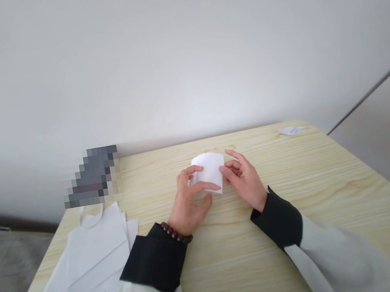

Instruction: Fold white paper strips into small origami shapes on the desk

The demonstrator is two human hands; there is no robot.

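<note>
A small piece of folded white paper (208, 166) is held up just above the tabletop between my two hands. My left hand (189, 201) has its fingers around the paper's left side and lower edge, one finger lying across its front. The thumb sits lower, apart from the sheet. At the paper's right edge, my right hand (245, 180) pinches it between the thumb and fingers, with the index finger raised. The paper's back side is hidden.
The light wood-grain table (229, 269) meets a white wall (181, 59). On the left lie several loose white sheets (96, 250) with a white ring-shaped strip (91, 216) on top. Behind them is a dark pixelated object (92, 177). A small white folded paper piece (291, 130) rests far right.
</note>
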